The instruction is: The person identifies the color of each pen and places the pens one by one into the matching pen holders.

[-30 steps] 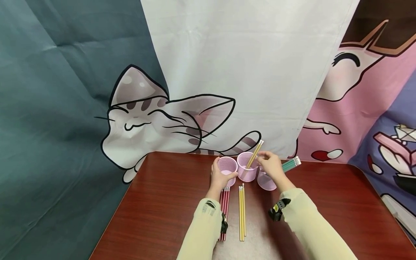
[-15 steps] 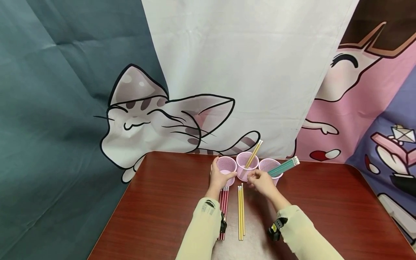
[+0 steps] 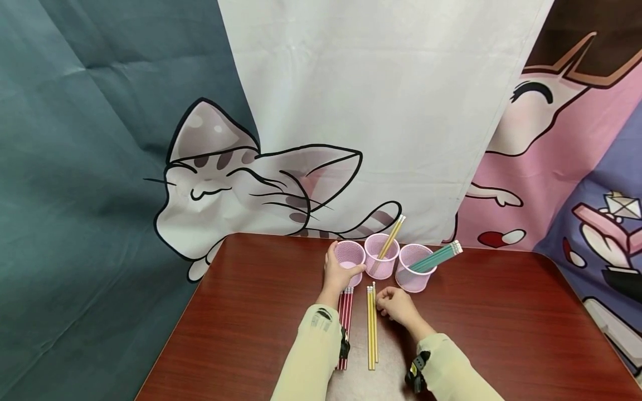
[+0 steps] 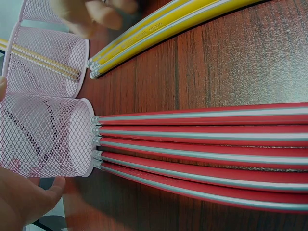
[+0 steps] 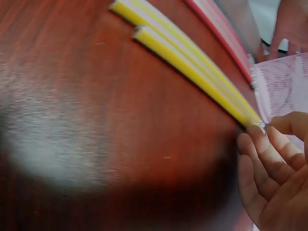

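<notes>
Left grip [image 3: 337, 274] clasped the left cup [image 3: 351, 254], lower centre; whether my right grip [image 3: 398, 306], beside the loose yellow pencils [image 3: 371, 331], pinched one I couldn't tell. Middle cup [image 3: 385, 272] held a yellow pair [image 3: 394, 233], right cup [image 3: 411, 282] a teal bundle [image 3: 438, 256]; tabletop [image 3: 511, 328] ended just behind, stretching lower right.

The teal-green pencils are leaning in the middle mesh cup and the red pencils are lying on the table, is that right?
Not quite: the teal-green pencils lean in the rightmost mesh cup, not the middle mesh cup, as the head view shows. The red pencils do lie on the table.
</notes>
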Demonstrator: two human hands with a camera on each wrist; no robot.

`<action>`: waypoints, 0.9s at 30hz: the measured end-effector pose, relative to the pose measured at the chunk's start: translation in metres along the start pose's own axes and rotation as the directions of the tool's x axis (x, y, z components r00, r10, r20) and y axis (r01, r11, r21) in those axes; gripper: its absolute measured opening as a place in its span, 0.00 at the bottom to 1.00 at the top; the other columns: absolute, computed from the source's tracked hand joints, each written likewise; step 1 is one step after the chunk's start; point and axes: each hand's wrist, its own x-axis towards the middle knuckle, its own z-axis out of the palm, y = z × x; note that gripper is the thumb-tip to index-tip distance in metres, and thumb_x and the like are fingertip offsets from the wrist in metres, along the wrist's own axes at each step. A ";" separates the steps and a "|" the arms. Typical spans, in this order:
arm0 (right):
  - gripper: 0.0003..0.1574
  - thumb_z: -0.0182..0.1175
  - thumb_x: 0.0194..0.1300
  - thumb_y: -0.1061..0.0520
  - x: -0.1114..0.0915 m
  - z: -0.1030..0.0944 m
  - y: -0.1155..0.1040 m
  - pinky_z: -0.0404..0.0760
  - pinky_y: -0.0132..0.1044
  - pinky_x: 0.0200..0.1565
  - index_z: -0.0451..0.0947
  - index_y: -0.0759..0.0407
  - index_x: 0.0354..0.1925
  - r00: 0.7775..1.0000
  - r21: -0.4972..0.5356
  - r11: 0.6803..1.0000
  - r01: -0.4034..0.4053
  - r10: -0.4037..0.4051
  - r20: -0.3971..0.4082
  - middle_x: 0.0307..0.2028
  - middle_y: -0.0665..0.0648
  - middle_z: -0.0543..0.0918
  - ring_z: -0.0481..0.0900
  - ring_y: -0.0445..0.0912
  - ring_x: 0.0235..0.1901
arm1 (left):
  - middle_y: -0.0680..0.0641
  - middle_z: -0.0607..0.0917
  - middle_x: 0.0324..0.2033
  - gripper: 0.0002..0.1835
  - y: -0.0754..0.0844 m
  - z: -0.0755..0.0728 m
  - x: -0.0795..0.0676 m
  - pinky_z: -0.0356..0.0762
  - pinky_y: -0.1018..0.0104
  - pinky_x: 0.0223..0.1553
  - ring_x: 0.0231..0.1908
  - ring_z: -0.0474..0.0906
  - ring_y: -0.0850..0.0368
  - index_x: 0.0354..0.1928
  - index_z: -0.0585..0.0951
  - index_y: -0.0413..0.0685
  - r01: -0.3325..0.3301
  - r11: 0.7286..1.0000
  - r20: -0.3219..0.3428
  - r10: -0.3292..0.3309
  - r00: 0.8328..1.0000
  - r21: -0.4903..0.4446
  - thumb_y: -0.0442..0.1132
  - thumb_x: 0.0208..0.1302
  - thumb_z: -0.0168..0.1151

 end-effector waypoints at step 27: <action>0.08 0.63 0.42 0.60 -0.005 0.010 0.006 0.69 0.34 0.23 0.72 0.57 0.17 0.995 -0.288 0.957 0.034 -0.059 -0.081 0.13 0.47 0.71 0.68 0.42 0.17 | 0.42 0.68 0.58 0.53 0.000 0.000 0.000 0.63 0.50 0.57 0.56 0.66 0.44 0.65 0.61 0.51 0.010 0.999 0.002 -0.010 1.000 -0.031 0.39 0.32 0.80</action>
